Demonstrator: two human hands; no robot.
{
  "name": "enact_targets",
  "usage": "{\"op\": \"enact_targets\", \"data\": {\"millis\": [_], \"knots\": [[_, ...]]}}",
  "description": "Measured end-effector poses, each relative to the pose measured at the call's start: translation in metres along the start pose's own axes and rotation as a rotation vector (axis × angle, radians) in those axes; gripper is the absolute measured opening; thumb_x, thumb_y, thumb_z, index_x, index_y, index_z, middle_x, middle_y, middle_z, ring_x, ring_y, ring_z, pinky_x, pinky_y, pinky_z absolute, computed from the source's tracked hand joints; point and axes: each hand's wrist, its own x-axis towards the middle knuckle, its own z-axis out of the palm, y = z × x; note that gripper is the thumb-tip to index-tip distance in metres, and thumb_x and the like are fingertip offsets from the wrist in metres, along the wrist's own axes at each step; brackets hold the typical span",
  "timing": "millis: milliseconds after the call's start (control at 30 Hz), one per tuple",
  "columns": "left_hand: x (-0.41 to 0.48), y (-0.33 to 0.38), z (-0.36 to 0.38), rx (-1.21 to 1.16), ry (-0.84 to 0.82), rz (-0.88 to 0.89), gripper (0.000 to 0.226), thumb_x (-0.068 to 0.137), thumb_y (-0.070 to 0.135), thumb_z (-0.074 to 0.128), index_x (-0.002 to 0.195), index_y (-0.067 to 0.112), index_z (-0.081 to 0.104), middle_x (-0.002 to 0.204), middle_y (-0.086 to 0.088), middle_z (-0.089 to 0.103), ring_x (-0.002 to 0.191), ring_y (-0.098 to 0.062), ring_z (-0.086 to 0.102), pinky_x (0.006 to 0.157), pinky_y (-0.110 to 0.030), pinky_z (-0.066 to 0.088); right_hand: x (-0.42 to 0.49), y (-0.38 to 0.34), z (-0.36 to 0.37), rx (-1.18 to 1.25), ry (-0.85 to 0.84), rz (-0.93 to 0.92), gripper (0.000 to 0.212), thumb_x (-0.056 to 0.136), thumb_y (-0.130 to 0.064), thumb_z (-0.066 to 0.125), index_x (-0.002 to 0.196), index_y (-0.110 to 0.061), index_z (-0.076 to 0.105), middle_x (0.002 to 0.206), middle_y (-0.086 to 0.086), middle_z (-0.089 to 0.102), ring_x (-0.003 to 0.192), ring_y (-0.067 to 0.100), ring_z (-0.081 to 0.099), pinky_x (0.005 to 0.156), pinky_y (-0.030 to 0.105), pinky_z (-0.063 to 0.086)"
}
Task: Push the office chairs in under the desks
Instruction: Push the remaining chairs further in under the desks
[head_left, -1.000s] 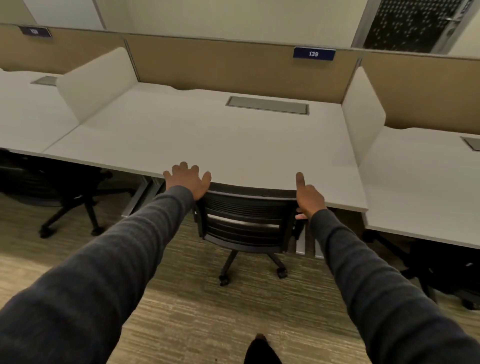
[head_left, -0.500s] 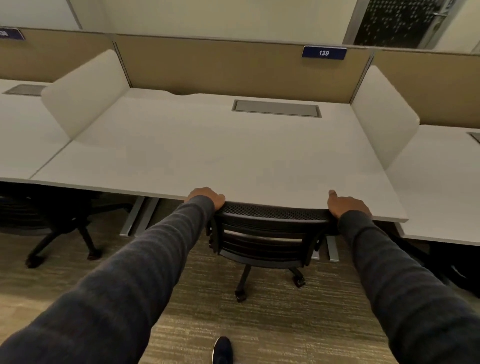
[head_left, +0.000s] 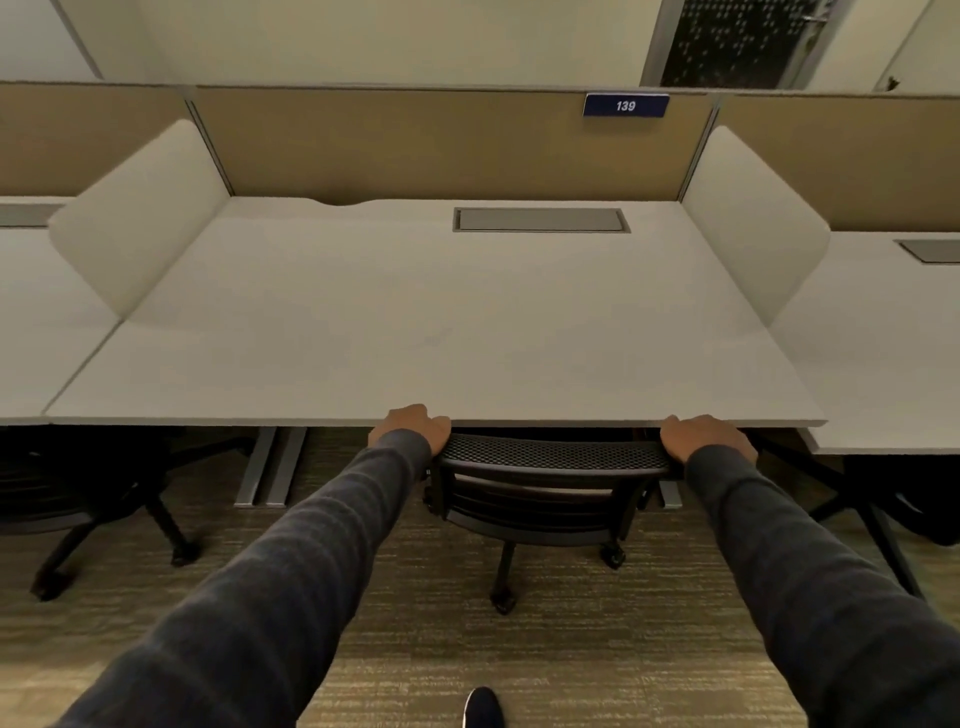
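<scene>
A black mesh-backed office chair (head_left: 550, 483) stands at the front edge of the white desk (head_left: 415, 332) marked 139. Its seat is hidden under the desktop and the top of its backrest sits just below the desk edge. My left hand (head_left: 413, 426) grips the left top corner of the backrest. My right hand (head_left: 704, 436) grips the right top corner. Both arms, in dark grey sleeves, are stretched out straight. The chair's castors (head_left: 503, 603) rest on the carpet.
Another black chair (head_left: 78, 499) sits under the left desk, and a third chair's base (head_left: 883, 525) shows under the right desk. White dividers (head_left: 140, 218) flank desk 139, with a tan partition (head_left: 415, 145) behind. Grey desk legs (head_left: 267, 467) stand left of the chair. My shoe (head_left: 480, 709) is on the carpet.
The chair has rolled forward so its backrest now meets the desk edge. Both hands went from lying loosely on the backrest to gripping its top corners. I have stepped closer.
</scene>
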Motion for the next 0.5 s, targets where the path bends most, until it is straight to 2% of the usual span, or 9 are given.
{"op": "enact_targets", "data": {"millis": [167,300,400,500], "knots": [[0.0,-0.025,-0.003,-0.069,-0.022,0.029,0.044,0.089,0.049,0.042,0.116,0.018,0.058,0.116,-0.008,0.062,0.096,-0.025,0.057,0.081,-0.036,0.045,-0.018,-0.011,0.007,0.02,0.013,0.027,0.045,0.095,-0.05,0.043,0.093,-0.01,0.064,0.079,0.007,0.056,0.067,0.021,0.051,0.054,0.029,0.033],[0.0,-0.054,-0.01,-0.084,-0.002,0.031,0.044,0.088,0.05,0.042,0.113,0.018,0.058,0.107,-0.006,0.062,0.093,-0.024,0.058,0.077,-0.035,0.044,-0.038,-0.032,0.014,0.037,0.012,0.017,0.045,0.092,-0.051,0.044,0.091,-0.012,0.066,0.081,0.007,0.059,0.068,0.022,0.053,0.058,0.03,0.037],[0.002,-0.082,-0.021,-0.074,0.01,0.024,0.042,0.089,0.05,0.042,0.11,0.018,0.059,0.103,-0.005,0.061,0.092,-0.024,0.058,0.074,-0.034,0.043,-0.055,-0.053,0.021,0.036,0.011,0.006,0.046,0.092,-0.052,0.043,0.095,-0.012,0.065,0.081,0.005,0.057,0.065,0.021,0.049,0.053,0.03,0.031],[0.004,-0.113,-0.029,-0.104,0.026,-0.009,0.038,0.087,0.049,0.045,0.099,0.017,0.063,0.096,-0.003,0.063,0.084,-0.021,0.059,0.068,-0.032,0.042,-0.072,-0.076,0.029,0.029,0.011,0.002,0.046,0.092,-0.055,0.043,0.094,-0.013,0.063,0.08,0.006,0.055,0.064,0.021,0.047,0.057,0.03,0.035]]}}
